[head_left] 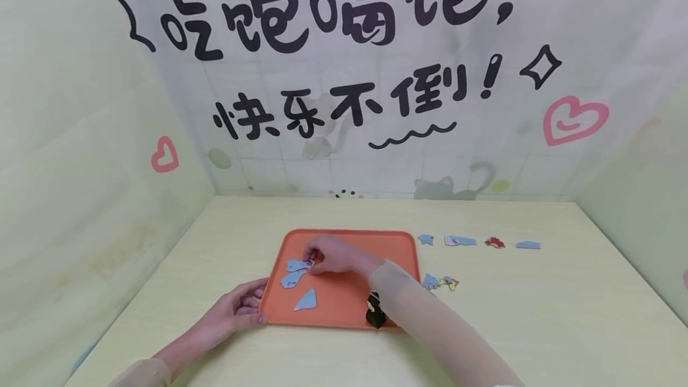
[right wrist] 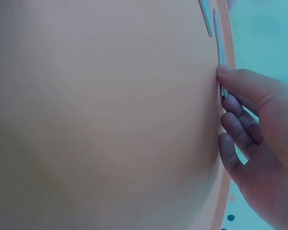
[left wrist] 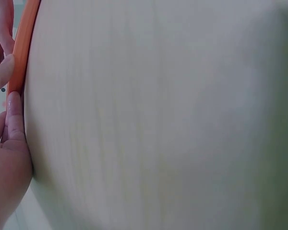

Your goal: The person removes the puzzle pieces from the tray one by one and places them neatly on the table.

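My left hand point(head_left: 236, 312) holds the front left corner of an orange tray point(head_left: 344, 315), its thumb by the rim point(left wrist: 23, 52) in the left wrist view. Over the tray's left half, my right hand point(head_left: 335, 254) pinches a small puzzle piece point(head_left: 310, 263) between thumb and fingers, low against the tray floor. Beside those fingertips lie two light blue puzzle pieces, one point(head_left: 295, 266) behind the other point(head_left: 291, 280). Nearer the front is a blue three-cornered piece point(head_left: 306, 300). A black piece with white marks point(head_left: 375, 310) lies by the right forearm.
On the pale table point(head_left: 537, 309), right of the tray, a back row holds a small blue piece point(head_left: 426, 239), a long blue piece point(head_left: 460, 240), a red one point(head_left: 494, 242) and a flat blue one point(head_left: 528, 245). Blue and yellow pieces point(head_left: 448, 282) lie nearer, partly behind the right sleeve.
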Demonstrator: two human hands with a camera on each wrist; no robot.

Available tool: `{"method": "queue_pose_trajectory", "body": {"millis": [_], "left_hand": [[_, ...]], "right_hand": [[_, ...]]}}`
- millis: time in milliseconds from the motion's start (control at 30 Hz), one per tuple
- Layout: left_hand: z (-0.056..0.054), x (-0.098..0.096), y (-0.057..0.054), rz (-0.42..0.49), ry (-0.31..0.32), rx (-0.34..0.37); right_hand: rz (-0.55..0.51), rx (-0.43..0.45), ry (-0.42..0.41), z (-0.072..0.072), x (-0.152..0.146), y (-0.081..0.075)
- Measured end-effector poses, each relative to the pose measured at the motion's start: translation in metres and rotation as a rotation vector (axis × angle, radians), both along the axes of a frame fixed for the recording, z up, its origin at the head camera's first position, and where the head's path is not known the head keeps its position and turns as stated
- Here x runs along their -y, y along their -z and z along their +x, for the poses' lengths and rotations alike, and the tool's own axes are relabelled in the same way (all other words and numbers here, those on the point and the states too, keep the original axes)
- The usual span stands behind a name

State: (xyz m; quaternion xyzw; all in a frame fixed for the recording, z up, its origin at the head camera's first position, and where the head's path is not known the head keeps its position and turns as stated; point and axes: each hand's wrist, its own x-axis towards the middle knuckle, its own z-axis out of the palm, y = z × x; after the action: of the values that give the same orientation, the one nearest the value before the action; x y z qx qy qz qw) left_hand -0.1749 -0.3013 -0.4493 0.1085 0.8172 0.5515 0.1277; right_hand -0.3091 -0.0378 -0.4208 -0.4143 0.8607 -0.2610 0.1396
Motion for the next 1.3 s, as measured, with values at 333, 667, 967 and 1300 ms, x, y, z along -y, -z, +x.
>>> {"method": "queue_pose_trajectory", "body": {"millis": [333,667,967,1300], "left_hand": [[0.000,-0.001,0.001,0.007,-0.003,0.001],[0.000,-0.001,0.000,0.006,0.000,-0.002],[0.000,-0.001,0.000,0.002,-0.009,0.003],[-0.001,-0.001,-0.001,0.010,-0.011,0.026]], "right_hand": [[0.018,-0.003,-0.010,-0.001,-0.008,-0.002],[-0.050,0.049,0.047,0.001,-0.027,-0.012],[-0.038,-0.069,0.056,-0.001,-0.043,-0.025],[-0.081,-0.098,0.117,0.009,-0.078,-0.032]]}}
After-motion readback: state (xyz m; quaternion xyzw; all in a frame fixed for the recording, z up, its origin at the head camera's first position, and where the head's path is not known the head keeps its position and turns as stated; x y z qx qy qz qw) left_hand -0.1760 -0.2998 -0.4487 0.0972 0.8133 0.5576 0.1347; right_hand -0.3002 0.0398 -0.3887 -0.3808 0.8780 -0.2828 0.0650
